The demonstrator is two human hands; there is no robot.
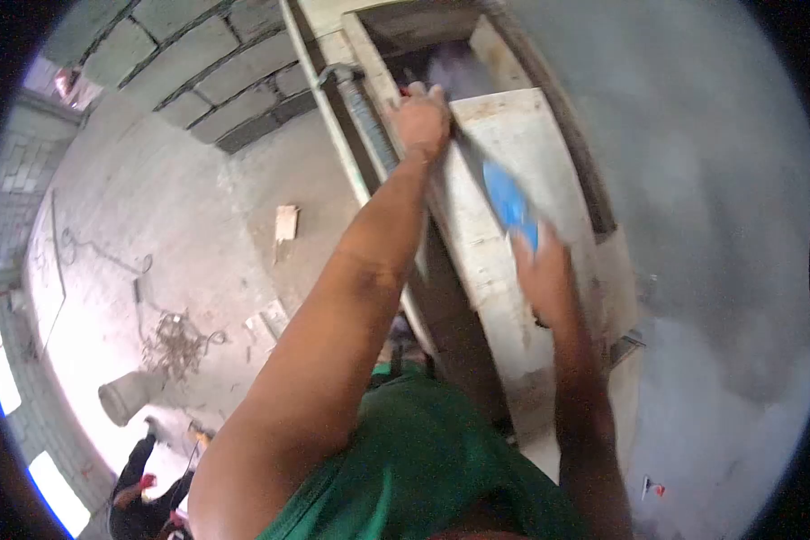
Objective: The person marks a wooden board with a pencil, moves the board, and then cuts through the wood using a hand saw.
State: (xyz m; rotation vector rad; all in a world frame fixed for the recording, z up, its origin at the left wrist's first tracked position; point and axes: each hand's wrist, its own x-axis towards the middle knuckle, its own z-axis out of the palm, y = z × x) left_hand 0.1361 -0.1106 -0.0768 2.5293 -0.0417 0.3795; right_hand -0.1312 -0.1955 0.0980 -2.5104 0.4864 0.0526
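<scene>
Head: left hand (420,117) grips plank (513,144), right hand (544,270) holds blue tool (508,202) (blurred) on it.

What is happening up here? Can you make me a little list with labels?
Left hand: the left hand grips the top edge of the wooden board
Right hand: the right hand holds a blue flat tool against the board's face
Clothing: green shirt
Beside the board: grey wall
Far below: concrete floor with a bucket, tangled wire and a wood scrap
Someone else: another person down at the lower left
Background: block wall
</scene>
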